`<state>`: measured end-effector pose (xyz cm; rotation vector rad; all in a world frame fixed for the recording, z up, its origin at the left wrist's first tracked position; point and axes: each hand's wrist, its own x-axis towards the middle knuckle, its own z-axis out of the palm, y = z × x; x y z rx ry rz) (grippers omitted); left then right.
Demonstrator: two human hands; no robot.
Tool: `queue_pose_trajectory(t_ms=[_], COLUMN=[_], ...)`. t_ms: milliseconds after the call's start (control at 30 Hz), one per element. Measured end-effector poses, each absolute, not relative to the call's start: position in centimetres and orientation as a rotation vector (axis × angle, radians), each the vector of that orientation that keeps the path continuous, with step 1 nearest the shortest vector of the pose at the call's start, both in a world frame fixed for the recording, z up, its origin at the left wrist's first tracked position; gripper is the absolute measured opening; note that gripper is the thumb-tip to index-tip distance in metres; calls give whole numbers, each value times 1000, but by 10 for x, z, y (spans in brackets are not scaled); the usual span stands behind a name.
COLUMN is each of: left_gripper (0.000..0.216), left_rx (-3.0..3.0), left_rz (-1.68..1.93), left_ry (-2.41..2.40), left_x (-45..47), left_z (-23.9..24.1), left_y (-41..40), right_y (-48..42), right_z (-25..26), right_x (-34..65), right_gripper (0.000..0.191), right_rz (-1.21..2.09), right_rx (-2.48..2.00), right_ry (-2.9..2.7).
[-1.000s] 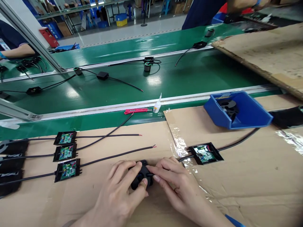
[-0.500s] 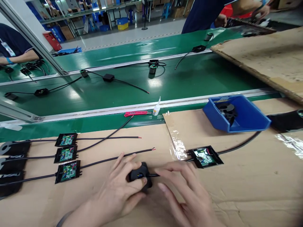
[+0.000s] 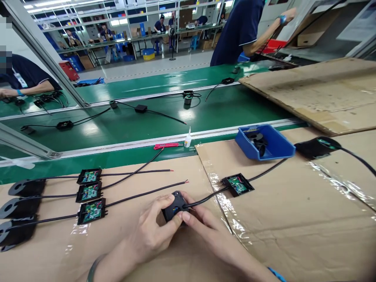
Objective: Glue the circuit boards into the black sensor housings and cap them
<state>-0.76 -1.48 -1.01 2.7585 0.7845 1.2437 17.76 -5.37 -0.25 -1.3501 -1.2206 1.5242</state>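
Observation:
Between my two hands is a black plastic housing [image 3: 176, 204] with an opening in its face. My left hand [image 3: 155, 225] grips its left side with thumb and fingers. My right hand [image 3: 204, 223] is closed on its right side, thumb at the lower edge, fingers partly hidden behind. A black cable [image 3: 205, 198] runs from the housing to an open black case with a green circuit board [image 3: 238, 184] on the right. Another cable leads from that case towards a black housing with a rounded end [image 3: 319, 147].
Three similar open cases with a circuit board [image 3: 91, 211] lie cabled on the cardboard [image 3: 123, 243] at left. A blue bin [image 3: 276, 147] holds black parts. A red utility knife [image 3: 167, 146] and small white bottle [image 3: 187, 140] lie beyond. Co-workers stand across the green conveyor [image 3: 164, 113].
My right hand has moved in from the cable and closed on the housing's right side. The head view has tilted up, and the cable and case at right sit closer to the housing.

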Motion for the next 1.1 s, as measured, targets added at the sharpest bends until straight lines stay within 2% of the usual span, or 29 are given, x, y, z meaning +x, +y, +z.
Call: queue_pose_trajectory(t_ms=[67,200,367,533,667,867,1100], left_gripper=[28,54,41,44,36,34,29], left_rx=[2619,2055,1746,1568,1470,1424,1438], left_rz=[1145,855,551,555,546,548,498], left_ry=[789,899,952,986,1015,985,983], left_x=[-8,-9,3,16,21,21,21], left_z=[0,22,25,11,7,3,9], left_y=[-14,-8,-3,-6,-8,-6,-2], right_y=[-53,-55,-56,-57,-60,-60,-58], right_z=[-3,-4,-2,-7,-18,-24,-24], right_x=[177,179,182,181,179,176,174], right_gripper=[70,73,66,62,63,49,54], right_rz=[1620,1638,1550,1424,1343,1299,1355], right_rx=[-1246,-1267,-1335,-1369,-1483,-1424,-1407], right_ry=[-1046,-987,-1096,-1190,-1172,-1112,-1113])
